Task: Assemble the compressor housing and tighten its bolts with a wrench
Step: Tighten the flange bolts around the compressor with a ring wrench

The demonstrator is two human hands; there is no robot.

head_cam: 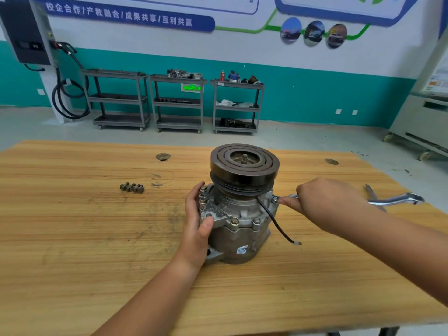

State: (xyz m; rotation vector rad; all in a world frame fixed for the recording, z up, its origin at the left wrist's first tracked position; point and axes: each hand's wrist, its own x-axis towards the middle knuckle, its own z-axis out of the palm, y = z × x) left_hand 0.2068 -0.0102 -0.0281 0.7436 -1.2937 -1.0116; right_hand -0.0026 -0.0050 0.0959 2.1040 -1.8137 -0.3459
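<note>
One grey cast-metal compressor housing (237, 229), topped by a dark, grooved round pulley (244, 163), stands upright on the striped wooden table (97, 238). The left hand (196, 221) clasps its side. The right hand (324, 202) grasps one shiny steel wrench (397, 199), whose ring end sits at a flange bolt. Four brassy hex bolt heads (234, 221) show on the flange. About three loose bolts (132, 187) lie well apart to the left.

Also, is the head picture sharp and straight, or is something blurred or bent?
Head view: soft light, faint shadows; the compressor and left hand are sharp; the wrench in the right hand looks slightly smeared; the wall stripe bows, wide-angle distortion.
</note>
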